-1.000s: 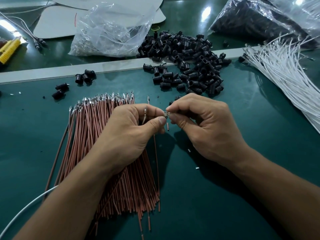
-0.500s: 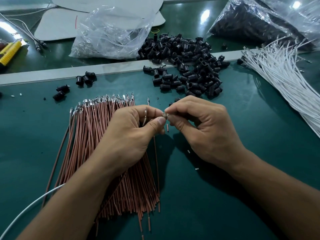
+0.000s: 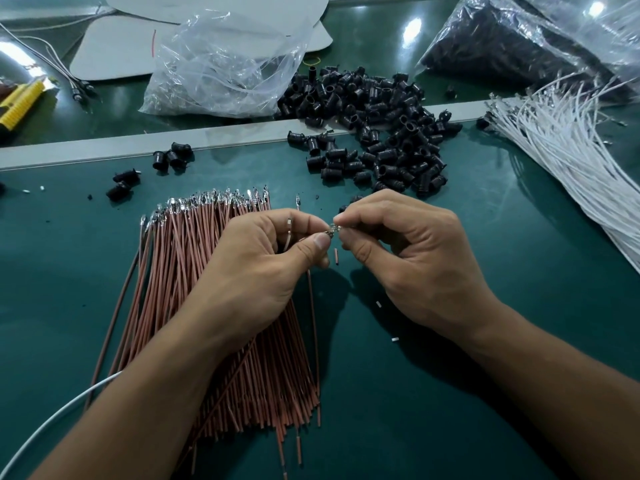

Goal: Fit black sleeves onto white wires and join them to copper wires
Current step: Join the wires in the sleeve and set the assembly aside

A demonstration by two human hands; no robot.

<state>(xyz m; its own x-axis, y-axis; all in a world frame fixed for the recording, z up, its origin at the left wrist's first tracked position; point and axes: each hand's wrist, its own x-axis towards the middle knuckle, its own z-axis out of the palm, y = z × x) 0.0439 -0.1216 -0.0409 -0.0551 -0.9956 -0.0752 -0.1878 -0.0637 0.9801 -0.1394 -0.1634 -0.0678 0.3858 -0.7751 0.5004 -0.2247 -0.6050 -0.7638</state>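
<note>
Centre frame: left hand [image 3: 256, 271], right hand [image 3: 408, 258], each grip closed to fingertip pinch on tiny metal wire ends [image 3: 332, 230]. Copper wires [image 3: 180, 271] lower left; black sleeves [image 3: 381, 133] upper centre; white wires [image 3: 571, 161] upper right. Risk: ends slip or misalign, join fails.
</note>
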